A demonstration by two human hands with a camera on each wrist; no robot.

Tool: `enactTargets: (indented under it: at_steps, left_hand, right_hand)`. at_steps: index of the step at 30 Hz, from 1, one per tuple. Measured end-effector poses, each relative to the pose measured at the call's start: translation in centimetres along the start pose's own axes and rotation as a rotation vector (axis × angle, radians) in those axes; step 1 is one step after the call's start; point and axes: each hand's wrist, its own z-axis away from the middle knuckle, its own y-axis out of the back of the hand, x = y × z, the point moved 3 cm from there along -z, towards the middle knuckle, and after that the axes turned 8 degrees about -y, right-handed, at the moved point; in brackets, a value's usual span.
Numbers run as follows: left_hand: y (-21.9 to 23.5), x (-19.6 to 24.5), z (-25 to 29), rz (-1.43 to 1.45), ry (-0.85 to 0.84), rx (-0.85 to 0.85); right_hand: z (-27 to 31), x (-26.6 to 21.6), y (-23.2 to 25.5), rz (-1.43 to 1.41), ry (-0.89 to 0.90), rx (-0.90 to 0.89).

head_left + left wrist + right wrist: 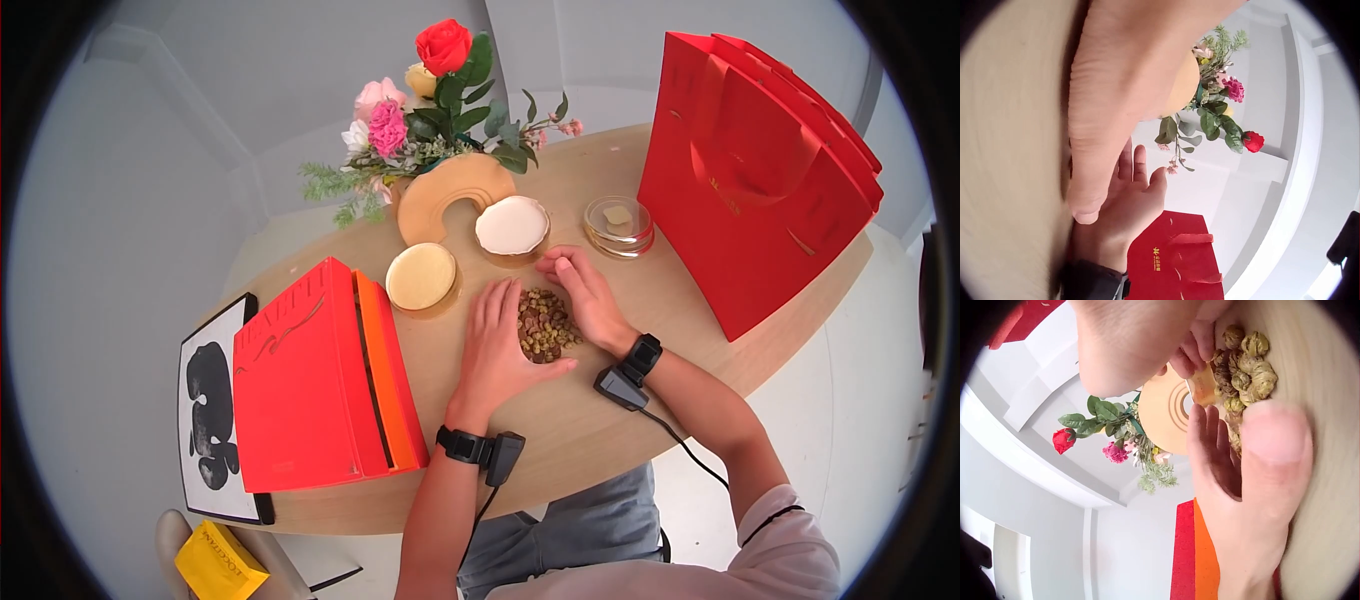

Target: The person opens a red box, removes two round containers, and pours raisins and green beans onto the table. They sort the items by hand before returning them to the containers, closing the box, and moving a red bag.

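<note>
A pile of small, dried, yellow-green and brown buds (pixel 545 328) lies on the table between the two hands. In the right wrist view the buds (pixel 1257 372) look round and wrinkled. My left hand (pixel 492 345) stands along the pile's left side, fingers extended together and thumb spread along the near edge. On the far right side my right hand (pixel 592 303) cups the pile with loosely bent fingers. Neither palm closes round any bud. Seen from the left wrist, the left hand (pixel 1129 75) hides most of the pile, with the right hand (pixel 1132 212) behind it.
Beyond the hands stand a jar with a cream lid (pixel 421 276), another with a whitish lid (pixel 512 225), and a clear round container (pixel 618 228). Flowers rise from an arched tan vase (pixel 430 200). A red box (pixel 310 390) stands left, a tall red bag (pixel 750 180) right.
</note>
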Motion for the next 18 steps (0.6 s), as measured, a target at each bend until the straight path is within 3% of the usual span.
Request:
enactTargets:
  at_steps: [3,6,18]
  left_hand:
    - [-0.6,0.4,-0.4,-0.044,-0.017,-0.037]
    - [-0.7,0.7,-1.0,0.005,0.0,-0.069]
    - [-1.1,0.2,-0.6,0.099,-0.04,0.0]
  right_hand:
    - [0.4,-0.6,-0.3,0.087,-0.054,-0.047]
    - [0.2,0.1,-1.1,-0.004,-0.08,-0.087]
    - [0.5,0.4,-2.4,-0.101,-0.056,-0.126]
